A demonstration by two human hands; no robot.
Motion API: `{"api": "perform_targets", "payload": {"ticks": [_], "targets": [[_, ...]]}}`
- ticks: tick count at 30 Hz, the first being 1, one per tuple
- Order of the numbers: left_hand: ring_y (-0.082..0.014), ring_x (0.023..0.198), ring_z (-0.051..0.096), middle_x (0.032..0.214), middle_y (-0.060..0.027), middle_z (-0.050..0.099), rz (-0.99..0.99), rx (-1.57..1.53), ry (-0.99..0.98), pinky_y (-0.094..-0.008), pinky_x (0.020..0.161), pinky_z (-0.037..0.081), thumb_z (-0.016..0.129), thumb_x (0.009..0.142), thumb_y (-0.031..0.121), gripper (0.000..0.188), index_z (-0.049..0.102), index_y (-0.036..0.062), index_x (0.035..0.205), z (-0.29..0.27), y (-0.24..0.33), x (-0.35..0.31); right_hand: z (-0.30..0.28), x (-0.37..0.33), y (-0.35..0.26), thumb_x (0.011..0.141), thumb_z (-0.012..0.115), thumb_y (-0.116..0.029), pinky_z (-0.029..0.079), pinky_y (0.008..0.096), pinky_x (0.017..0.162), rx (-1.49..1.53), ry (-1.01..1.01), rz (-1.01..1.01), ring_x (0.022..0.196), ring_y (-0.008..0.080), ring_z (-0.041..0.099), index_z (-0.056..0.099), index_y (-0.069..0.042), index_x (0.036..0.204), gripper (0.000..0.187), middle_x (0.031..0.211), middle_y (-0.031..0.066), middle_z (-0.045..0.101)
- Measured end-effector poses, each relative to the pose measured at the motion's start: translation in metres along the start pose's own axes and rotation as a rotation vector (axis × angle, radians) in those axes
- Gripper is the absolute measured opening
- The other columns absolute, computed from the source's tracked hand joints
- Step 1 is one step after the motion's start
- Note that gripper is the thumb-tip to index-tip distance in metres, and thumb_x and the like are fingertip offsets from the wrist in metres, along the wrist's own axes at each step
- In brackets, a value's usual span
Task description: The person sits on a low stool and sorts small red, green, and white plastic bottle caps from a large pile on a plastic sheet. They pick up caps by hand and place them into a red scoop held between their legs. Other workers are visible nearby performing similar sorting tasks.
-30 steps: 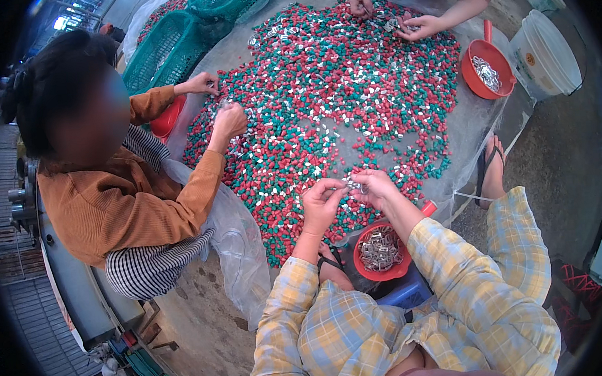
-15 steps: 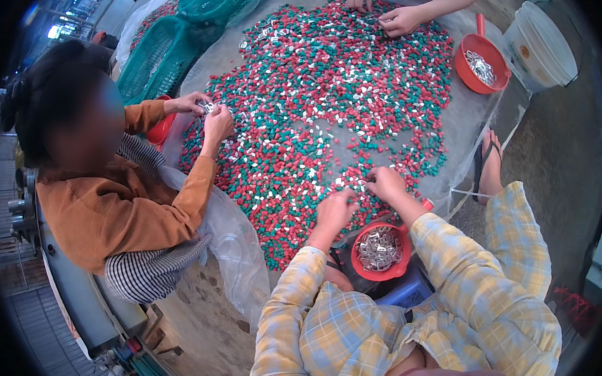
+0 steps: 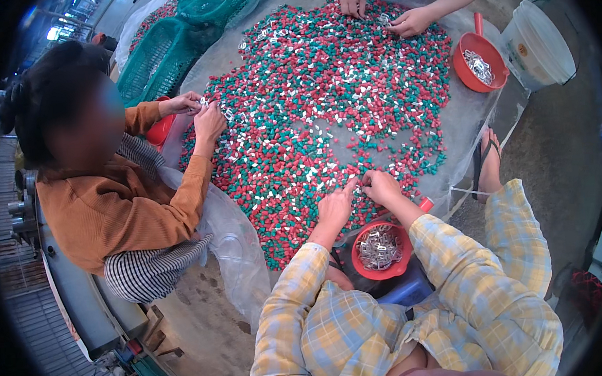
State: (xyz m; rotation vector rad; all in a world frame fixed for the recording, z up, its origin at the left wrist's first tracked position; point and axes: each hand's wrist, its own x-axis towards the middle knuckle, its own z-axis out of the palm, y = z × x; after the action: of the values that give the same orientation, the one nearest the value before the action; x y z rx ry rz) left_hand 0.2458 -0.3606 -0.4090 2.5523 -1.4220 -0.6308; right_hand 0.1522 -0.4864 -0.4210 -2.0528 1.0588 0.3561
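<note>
My left hand (image 3: 336, 205) and my right hand (image 3: 383, 188) are close together over the near edge of a spread of small red, green and white pieces (image 3: 272, 155). The fingertips of both hands nearly meet, bent in a pinch. What sits between them is too small to make out. Just below my right wrist stands a red dipper (image 3: 404, 267), its stub of handle pointing up and right. Small pale, ring-like pieces (image 3: 377, 246) fill much of it.
At the left, a person in a brown top (image 3: 138, 203) handles pale pieces beside another red container (image 3: 160, 131). Another person's hands (image 3: 411, 22) work at the far side. A red dipper (image 3: 461, 70), white bucket (image 3: 537, 46) and green mesh baskets (image 3: 154, 56) surround the sheet.
My hands have come closer together, the left reaching right and the right shifting slightly left. The person at the left has drawn a hand back slightly. The far person's hands have moved apart.
</note>
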Motion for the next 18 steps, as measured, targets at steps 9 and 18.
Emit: {"api": "perform_targets", "payload": {"ticks": [9, 18], "targets": [[-0.0329, 0.08, 0.062, 0.085, -0.0118, 0.064, -0.02, -0.179, 0.044, -0.0443, 0.067, 0.048, 0.068, 0.067, 0.015, 0.025, 0.056, 0.0096, 0.088, -0.003, -0.024, 0.0, -0.049, -0.023, -0.047, 0.069, 0.063, -0.027, 0.05, 0.0417, 0.068, -0.14, -0.572, -0.449, 0.07, 0.0289, 0.064, 0.067, -0.005, 0.075, 0.024, 0.075, 0.0152, 0.065], [-0.0075, 0.062, 0.047, 0.065, 0.0006, 0.049, -0.182, -1.042, 0.191, -0.0232, 0.058, 0.042, 0.069, 0.069, -0.004, 0.033, 0.038, 0.0067, 0.064, -0.006, -0.054, -0.013, -0.021, -0.07, -0.07, 0.067, 0.071, -0.036, 0.05, 0.0382, 0.078, -0.517, -0.916, -0.56, 0.088, 0.0273, 0.064, 0.068, 0.002, 0.091, 0.045, 0.094, 0.0168, 0.066]]}}
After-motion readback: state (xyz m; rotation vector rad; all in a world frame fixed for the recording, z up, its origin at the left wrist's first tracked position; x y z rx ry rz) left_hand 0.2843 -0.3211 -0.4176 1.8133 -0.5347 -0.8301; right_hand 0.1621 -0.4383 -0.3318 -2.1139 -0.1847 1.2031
